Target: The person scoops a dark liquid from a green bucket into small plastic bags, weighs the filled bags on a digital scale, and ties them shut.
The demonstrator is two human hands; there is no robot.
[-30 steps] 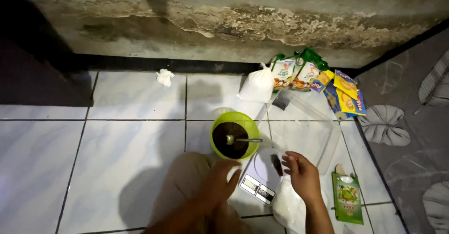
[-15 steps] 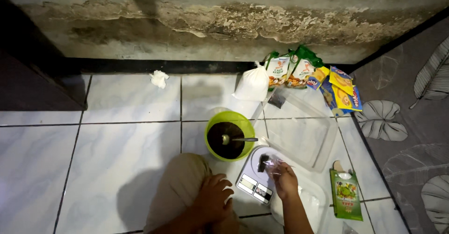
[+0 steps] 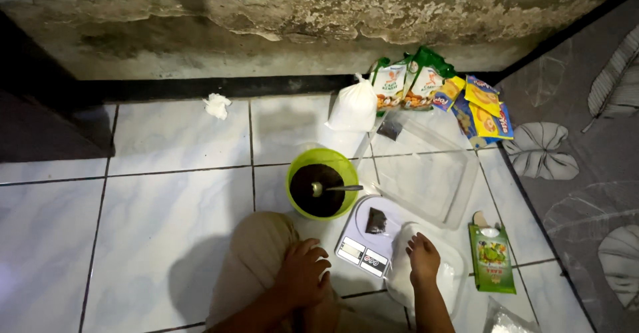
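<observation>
Currently right hand (image 3: 423, 261) is palm-down, fingers loosely curled, resting on a white plastic bag (image 3: 406, 276) on the floor; touching it, not clearly gripping. Left hand (image 3: 303, 273) lies on the person's knee (image 3: 256, 260), fingers relaxed and slightly spread, holding nothing.

Bag is soft, white, partly see-through, just right of a white kitchen scale (image 3: 371, 236). Small dark packet (image 3: 376, 220) sits on the scale platform. Behind the scale, touching or nearly so: green bowl (image 3: 322, 182) with dark contents and a metal spoon (image 3: 333, 188) lying in it, handle pointing right.

Right of the bowl: clear plastic tray (image 3: 426, 180). Green carton (image 3: 491, 254) lies flat right of the bag. Against the wall: knotted white sack (image 3: 353, 107), green-topped packets (image 3: 409, 80), yellow and blue sachets (image 3: 482, 107). Crumpled tissue (image 3: 217, 105) well apart on the left.

Surface is white marbled floor tile (image 3: 153, 206); wall (image 3: 319, 20) is stained with peeling paint, dark baseboard. Grey leaf-pattern mat (image 3: 586, 173) at right. Lighting dim.
</observation>
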